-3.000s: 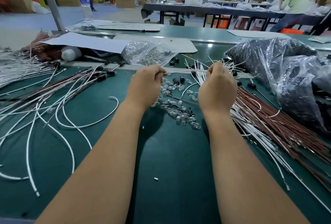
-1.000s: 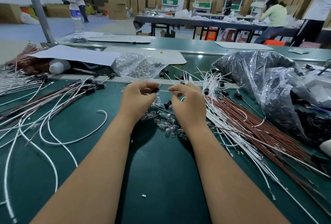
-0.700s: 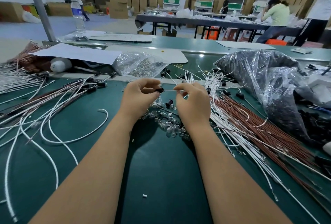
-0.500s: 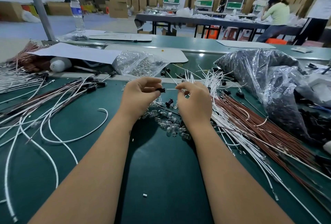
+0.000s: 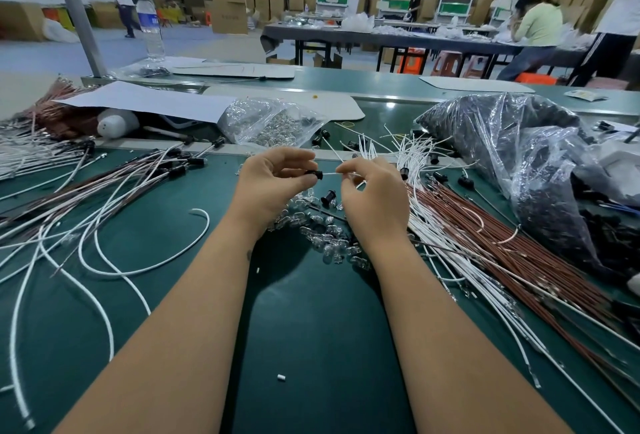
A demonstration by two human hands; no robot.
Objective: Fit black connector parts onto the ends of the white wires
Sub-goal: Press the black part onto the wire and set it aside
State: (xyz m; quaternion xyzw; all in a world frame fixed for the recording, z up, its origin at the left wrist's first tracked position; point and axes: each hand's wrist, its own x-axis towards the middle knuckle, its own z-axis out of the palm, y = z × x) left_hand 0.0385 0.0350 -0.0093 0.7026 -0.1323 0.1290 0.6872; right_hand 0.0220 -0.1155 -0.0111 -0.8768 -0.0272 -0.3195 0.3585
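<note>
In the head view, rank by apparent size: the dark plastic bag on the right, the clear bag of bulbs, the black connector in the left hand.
1. Dark plastic bag, largest.
2. Clear bag of bulbs.
3. Black connector, far the smallest, pinched by the left hand.

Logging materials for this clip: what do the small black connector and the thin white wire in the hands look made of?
Small black connector: seemingly moulded plastic, dark with a faint sheen. Thin white wire: likely matte insulated sleeving, evenly white; its core isn't visible.

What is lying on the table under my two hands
Under the left hand and right hand lies a pile of small clear bulbs and a loose black connector; the hands cover part of it.
</note>
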